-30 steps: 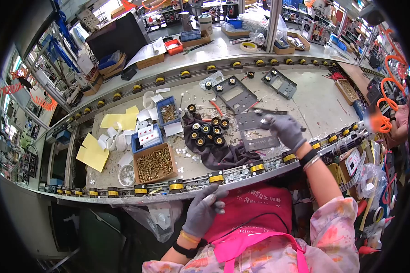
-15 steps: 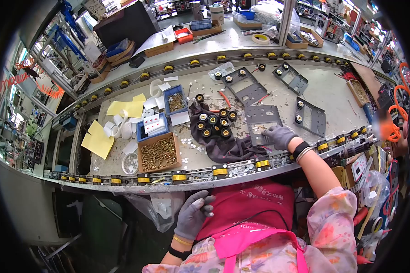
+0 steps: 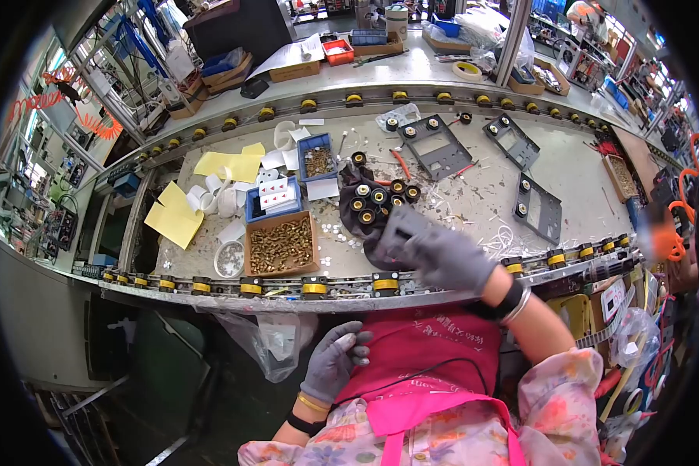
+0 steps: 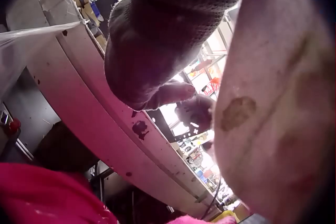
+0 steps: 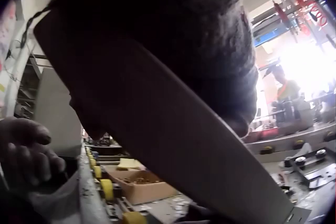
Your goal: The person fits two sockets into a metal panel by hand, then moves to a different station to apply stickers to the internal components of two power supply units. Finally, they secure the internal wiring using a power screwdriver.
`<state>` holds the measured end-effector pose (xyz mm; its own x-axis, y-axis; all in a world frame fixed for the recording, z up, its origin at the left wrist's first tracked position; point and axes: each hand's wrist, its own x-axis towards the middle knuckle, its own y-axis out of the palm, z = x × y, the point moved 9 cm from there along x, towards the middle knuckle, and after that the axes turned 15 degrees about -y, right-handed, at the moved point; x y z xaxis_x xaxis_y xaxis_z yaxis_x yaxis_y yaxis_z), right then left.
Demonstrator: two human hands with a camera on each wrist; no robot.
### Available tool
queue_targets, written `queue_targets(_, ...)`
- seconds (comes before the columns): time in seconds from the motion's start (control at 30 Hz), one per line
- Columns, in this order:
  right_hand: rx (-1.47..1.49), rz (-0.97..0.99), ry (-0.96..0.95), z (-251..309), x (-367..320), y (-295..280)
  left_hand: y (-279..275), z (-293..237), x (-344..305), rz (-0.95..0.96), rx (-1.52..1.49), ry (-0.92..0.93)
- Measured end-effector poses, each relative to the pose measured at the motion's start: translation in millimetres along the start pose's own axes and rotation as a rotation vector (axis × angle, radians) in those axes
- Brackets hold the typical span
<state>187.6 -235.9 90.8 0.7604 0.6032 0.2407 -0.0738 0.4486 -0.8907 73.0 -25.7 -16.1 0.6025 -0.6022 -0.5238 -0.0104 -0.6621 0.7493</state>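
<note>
The gloved right hand (image 3: 452,260) grips a grey metal plate (image 3: 398,233), tilted above the conveyor's near edge. In the right wrist view the plate (image 5: 173,124) stretches across below the dark glove (image 5: 205,40). Behind it, black rings with brass-coloured centres (image 3: 378,197) sit clustered on a dark cloth (image 3: 351,233). The gloved left hand (image 3: 335,362) hangs in front of the pink apron, fingers loosely bent, with nothing visible in it; the left wrist view shows its glove (image 4: 152,45) from close up.
A carton of brass pieces (image 3: 281,245), blue bins (image 3: 317,158) and yellow sheets (image 3: 174,215) lie left. Grey frames with round parts (image 3: 550,213) lie right and at the back. Yellow-banded rollers (image 3: 314,287) line the near rail (image 3: 349,302). A person (image 3: 586,14) is at the far right.
The right hand first left one frame at the right, then took hold of the plate lying mid-table and lifted it left and nearer. The left hand stayed low, with only slight movement.
</note>
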Motion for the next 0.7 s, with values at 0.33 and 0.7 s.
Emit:
queue_targets(0.33, 0.35, 0.459, -0.065, 67.1, 36.5, 82.1, 3.5, -28.0, 14.5, -0.11, 0.013, 0.106)
queue_targets(0.7, -0.238, 0.21, 0.531, -110.6, 54.9, 70.2, -27.3, -50.6, 31.1, -0.281, 0.223, 0.057)
